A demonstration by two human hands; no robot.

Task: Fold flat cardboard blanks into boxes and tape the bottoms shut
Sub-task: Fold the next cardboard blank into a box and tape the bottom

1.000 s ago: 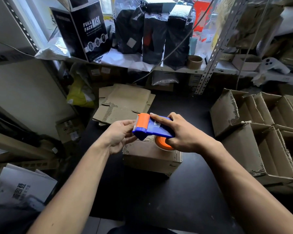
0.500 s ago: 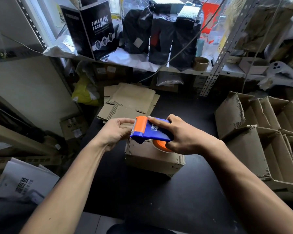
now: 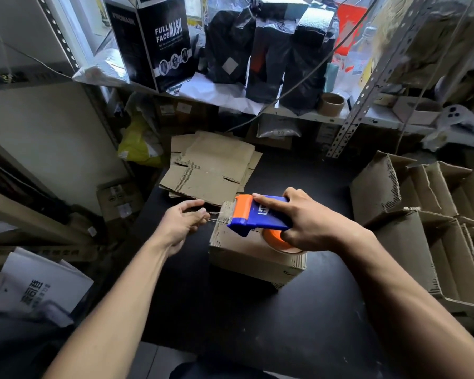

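Since earlier my left hand (image 3: 181, 225) drew clear tape (image 3: 216, 217) leftward, pinching it; right hand (image 3: 307, 220) grips blue-orange plastic tape dispenser (image 3: 257, 214) above brown cardboard box (image 3: 255, 255).

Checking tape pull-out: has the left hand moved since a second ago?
Yes. The left hand has drawn leftward, away from the tape dispenser and past the left edge of the cardboard box, pulling the clear tape out.
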